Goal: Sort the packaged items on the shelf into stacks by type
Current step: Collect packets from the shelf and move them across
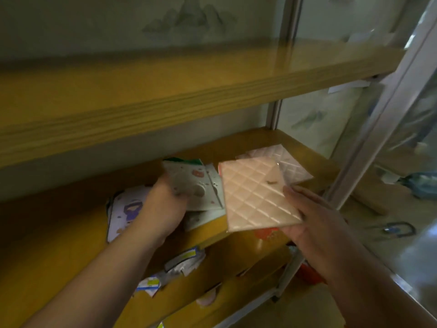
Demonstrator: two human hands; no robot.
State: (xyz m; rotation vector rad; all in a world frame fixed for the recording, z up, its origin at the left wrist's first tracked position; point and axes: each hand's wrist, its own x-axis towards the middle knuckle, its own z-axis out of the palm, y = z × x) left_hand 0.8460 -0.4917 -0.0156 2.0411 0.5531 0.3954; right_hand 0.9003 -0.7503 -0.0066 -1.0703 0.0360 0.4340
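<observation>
Head view: my right hand (314,223) has its grip clamped on a pink quilted packet (255,197) over the shelf (238,143) front edge. My left hand (165,207) grips grey-green packets (196,185), purple packet (125,214) beside. Bare shelf lies behind.

No legible text, brand, number or sign is present. The grey-green packets (196,185) and the white packet with a purple figure (127,209) carry printed pictures only; any lettering on them is blurred. The pink quilted packet (255,197) shows one small dark mark that cannot be read. The packets with blue and yellow label strips (184,256) on the lower shelf (236,252) are too blurred to read.
</observation>
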